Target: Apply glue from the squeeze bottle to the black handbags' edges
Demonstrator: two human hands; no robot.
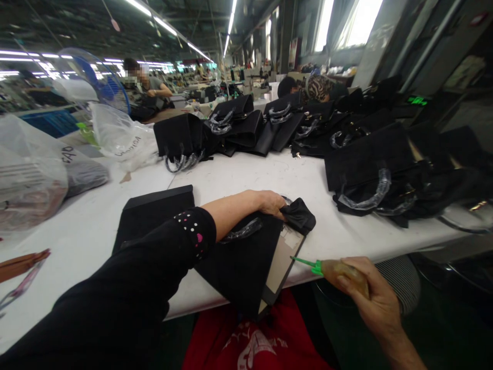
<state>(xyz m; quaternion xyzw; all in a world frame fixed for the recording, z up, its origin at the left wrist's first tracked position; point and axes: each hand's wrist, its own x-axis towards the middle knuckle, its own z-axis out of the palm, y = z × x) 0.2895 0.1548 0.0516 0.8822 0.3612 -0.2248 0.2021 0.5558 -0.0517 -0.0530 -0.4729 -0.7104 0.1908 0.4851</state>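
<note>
A black handbag (246, 267) lies in front of me at the table's edge, its plastic-wrapped handle (244, 229) on top. My left hand (272, 204) reaches across it and grips a folded-back black flap (299, 215) at its right end. Under that flap a beige inner panel (283, 252) shows. My right hand (372, 295) is closed around a yellowish squeeze bottle (342, 277) with a green nozzle. The nozzle's thin tip points left, close to the beige panel; whether it touches cannot be made out.
Black handbags with wrapped handles (365, 192) are heaped along the far and right side of the white table (231, 177). Clear plastic bags (34, 174) stand at left, near a brown strap (23, 264). A blue fan (111, 92) and co-workers (156, 87) are beyond. A striped stool (398, 280) is at right.
</note>
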